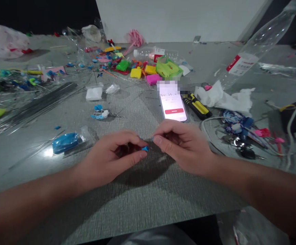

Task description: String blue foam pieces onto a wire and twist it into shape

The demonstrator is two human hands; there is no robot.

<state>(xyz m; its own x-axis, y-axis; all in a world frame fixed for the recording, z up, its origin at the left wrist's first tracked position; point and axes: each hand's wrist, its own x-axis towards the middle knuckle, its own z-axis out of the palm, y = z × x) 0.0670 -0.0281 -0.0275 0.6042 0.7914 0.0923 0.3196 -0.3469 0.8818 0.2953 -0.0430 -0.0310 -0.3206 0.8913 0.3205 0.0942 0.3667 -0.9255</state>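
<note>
My left hand [109, 153] pinches a small piece of blue clay [145, 148] between thumb and fingertips, above the near part of the table. Close by on its right, my right hand [188, 146] is closed too, thumb against index finger. A speck of blue shows at those fingertips, too small to name. Left of my left hand lies a blue clay packet [65, 143] in clear plastic. Beyond it sits a small blue and white clay figure [100, 113] with thin wires. A lit phone [173, 102] showing a timer lies beyond my right hand.
White packets [94, 93] and colourful clay packets [136, 72] lie farther back. Thin metal wires [43, 105] stretch across the left. On the right are a yellow-black cutter [197, 106], crumpled tissue [224, 97], keys [248, 153], a cable and a large clear bottle [255, 51].
</note>
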